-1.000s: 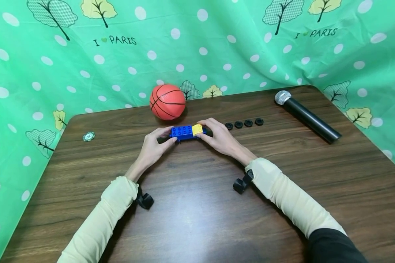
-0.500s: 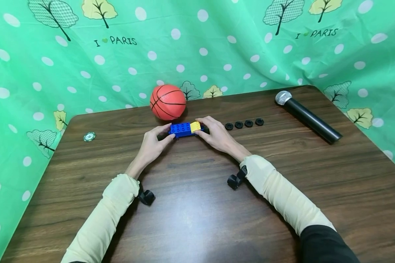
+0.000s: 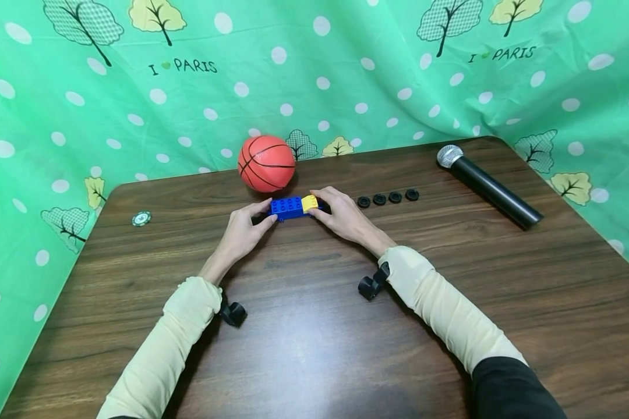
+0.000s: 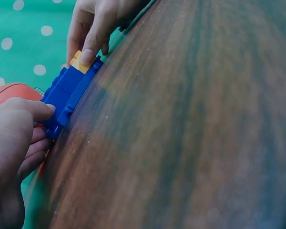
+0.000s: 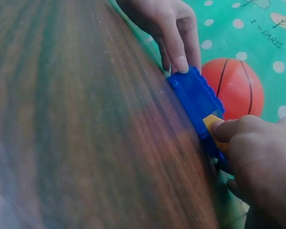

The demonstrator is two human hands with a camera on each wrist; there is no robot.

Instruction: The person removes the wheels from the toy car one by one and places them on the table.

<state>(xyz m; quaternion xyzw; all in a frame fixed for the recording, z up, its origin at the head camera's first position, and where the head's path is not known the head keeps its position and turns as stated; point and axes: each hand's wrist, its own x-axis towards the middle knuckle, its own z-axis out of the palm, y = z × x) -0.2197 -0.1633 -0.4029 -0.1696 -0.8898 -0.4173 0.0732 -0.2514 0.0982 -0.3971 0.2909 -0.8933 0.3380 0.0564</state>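
Near the middle of the table, blue toy building bricks [image 3: 287, 208] sit joined on a long blue base [image 4: 82, 88] with small pegs along its side. A yellow brick [image 3: 308, 203] is seated at the right end. My left hand [image 3: 244, 230] pinches the left end of the blue bricks between thumb and fingers. With thumb and fingers, my right hand [image 3: 346, 216] grips the yellow brick, the thumb on its near face in the right wrist view. The far sides of the bricks and the fingers behind them are partly hidden.
An orange-red toy basketball [image 3: 267, 164] stands just behind the bricks. Several small black wheels [image 3: 380, 199] lie in a row right of my right hand. A black microphone [image 3: 488, 185] lies far right, a poker chip [image 3: 141, 218] far left. A green curtain [image 3: 320, 70] hangs behind.
Both hands and the joined bricks have shifted slightly left and away from me. My right forearm has swung a little left. The hold on the bricks stays the same.
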